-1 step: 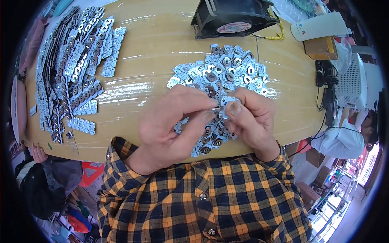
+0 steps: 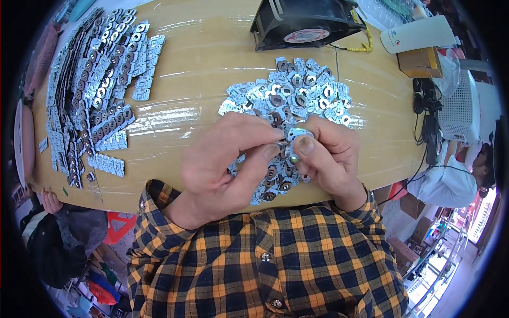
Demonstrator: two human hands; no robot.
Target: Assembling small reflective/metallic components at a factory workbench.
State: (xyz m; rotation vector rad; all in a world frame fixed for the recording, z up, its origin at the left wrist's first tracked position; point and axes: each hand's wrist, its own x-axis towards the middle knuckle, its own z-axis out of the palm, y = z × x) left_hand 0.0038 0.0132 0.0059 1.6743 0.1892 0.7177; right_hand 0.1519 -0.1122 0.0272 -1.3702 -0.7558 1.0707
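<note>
Between the thumb and fingers of my right hand (image 2: 335,156) is a small white circuit board (image 2: 300,133), with green light showing at its edges. My left hand (image 2: 225,159) is closed in a pinch right beside the board. A tiny piece lies at its fingertips, too small to name. Both hands are over a loose pile of small circuit boards (image 2: 281,87), many with round, coin-shaped metal parts. My hands hide part of this pile. Farther left, long strips of joined circuit boards (image 2: 114,61) lie in overlapping rows.
A black fan (image 2: 302,21) stands at the table's far side. On the right, a pale cup (image 2: 416,36) rests on a cardboard box (image 2: 420,62), near black adapters with cables (image 2: 428,103) and a white perforated basket (image 2: 460,108). Another person's hand (image 2: 51,202) touches the left table edge.
The board in my right hand has turned slightly, and green light now shows on its edges. Both hands remain almost in the same place.
</note>
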